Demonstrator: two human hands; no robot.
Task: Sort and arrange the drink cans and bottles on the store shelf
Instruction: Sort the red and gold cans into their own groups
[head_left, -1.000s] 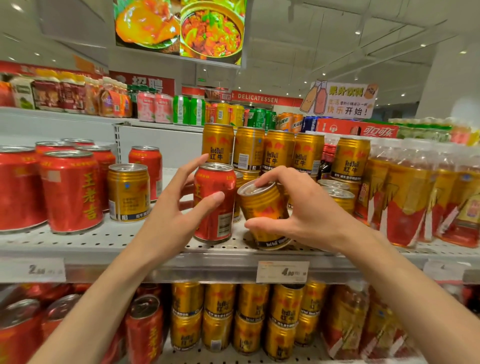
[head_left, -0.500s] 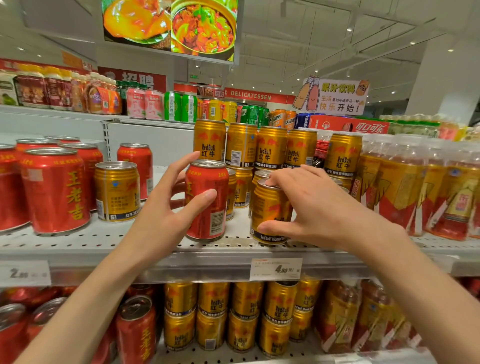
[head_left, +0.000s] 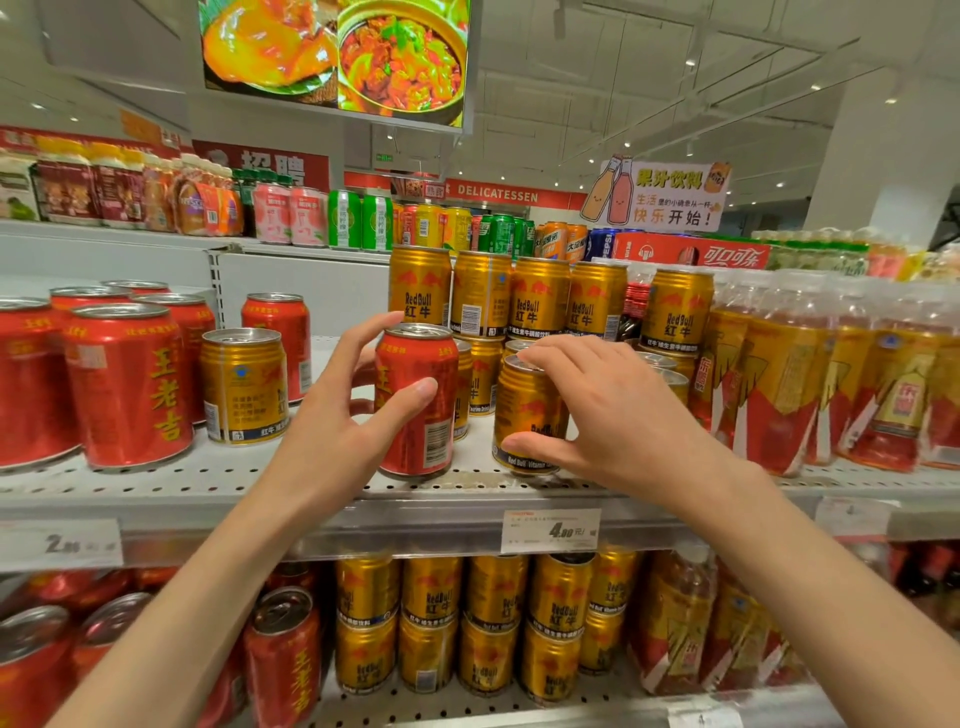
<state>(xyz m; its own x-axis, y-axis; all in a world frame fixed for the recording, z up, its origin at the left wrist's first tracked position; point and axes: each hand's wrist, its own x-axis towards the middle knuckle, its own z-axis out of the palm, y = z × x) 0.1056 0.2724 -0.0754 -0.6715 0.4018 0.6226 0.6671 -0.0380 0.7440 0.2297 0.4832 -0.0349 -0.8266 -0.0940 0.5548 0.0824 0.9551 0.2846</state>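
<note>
Left hand (head_left: 332, 431) reaching up from below, thumb across the front of an upright red metal can with yellow characters (head_left: 417, 400), fingers curved behind its far side, holding it at the front edge of the white perforated metal shelf (head_left: 260, 480). Right hand (head_left: 613, 415) just right of that red can, draped over a short gold Red Bull can (head_left: 524, 415), thumb low on its label, fingers arched over the lid; grip wrapped around it, can standing on the shelf. Left of the red can, a lone gold can with a barcode panel (head_left: 244, 387), then a cluster of bigger red cans (head_left: 124, 387). Behind the red can, stacked gold cans in two tiers (head_left: 540, 304). Far right of it, shrink-wrapped gold and red bottles (head_left: 810, 379). Below it, a white price tag (head_left: 550, 530) on the shelf rail and more gold cans (head_left: 431, 623) underneath. Fingertips of the left hand hidden behind the red can; price digits blurred; leftmost red cans cut off by the frame.
</note>
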